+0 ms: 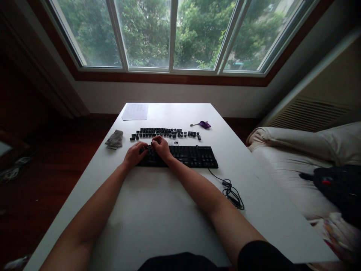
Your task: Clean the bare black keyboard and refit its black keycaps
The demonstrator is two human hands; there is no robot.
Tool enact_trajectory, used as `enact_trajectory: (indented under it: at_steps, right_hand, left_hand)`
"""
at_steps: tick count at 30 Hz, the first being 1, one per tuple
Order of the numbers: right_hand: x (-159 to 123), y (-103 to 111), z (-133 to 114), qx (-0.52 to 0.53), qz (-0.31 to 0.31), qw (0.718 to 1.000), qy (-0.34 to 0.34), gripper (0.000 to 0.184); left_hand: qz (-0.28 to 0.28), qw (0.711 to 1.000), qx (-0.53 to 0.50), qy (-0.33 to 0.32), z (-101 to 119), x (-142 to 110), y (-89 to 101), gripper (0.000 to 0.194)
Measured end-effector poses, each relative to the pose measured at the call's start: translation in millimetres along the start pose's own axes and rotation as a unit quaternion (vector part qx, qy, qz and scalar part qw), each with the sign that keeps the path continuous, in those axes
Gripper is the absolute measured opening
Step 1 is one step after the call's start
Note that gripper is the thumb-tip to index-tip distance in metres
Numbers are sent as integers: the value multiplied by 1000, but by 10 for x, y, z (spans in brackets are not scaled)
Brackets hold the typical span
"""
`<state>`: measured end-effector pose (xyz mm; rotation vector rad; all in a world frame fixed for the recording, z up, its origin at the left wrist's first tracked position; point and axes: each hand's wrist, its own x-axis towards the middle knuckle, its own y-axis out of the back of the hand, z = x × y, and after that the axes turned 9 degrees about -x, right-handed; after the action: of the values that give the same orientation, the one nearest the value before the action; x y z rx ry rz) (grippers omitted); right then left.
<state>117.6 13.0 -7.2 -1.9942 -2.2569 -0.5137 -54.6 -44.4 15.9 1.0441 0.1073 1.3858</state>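
In the head view, with a clock face laid flat around the keyboard and twelve towards the window, a long black plastic keyboard (194,157) is seen lying on a white rectangular table (158,210). Its nine o'clock end is partly covered by the left hand (135,153), whose fingers are curled inward; whether anything is gripped by them cannot be told. The right hand (161,147) is held over the keyboard's ten o'clock part, with thumb and fingers bent close together beside a small dark piece; whether it is pinched cannot be made out.

Small black loose keycaps (159,130) are spread in uneven rows from eleven to one o'clock, beyond the keyboard. A small, clear, round-looking object (175,143) is placed between them and the keyboard's edge. A crumpled grey cloth (114,139) is set down at ten o'clock, and a white paper sheet (135,111) lies farther off towards eleven. A small purple-handled brush (203,124) is seen at one o'clock. At four o'clock, a thin black cable (231,192) is gathered in loose loops.
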Motion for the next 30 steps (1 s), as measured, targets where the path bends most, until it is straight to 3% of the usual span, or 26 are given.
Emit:
enact_trajectory:
  at_steps: [20, 30]
  right_hand:
    - [-37, 30, -104, -7, -18, 1000, -6, 16]
    - [-56, 20, -70, 1, -50, 999, 21, 16]
  left_hand:
    - [3, 1000, -18, 0, -78, -4, -26, 21]
    - [46, 998, -21, 29, -85, 8, -28, 28]
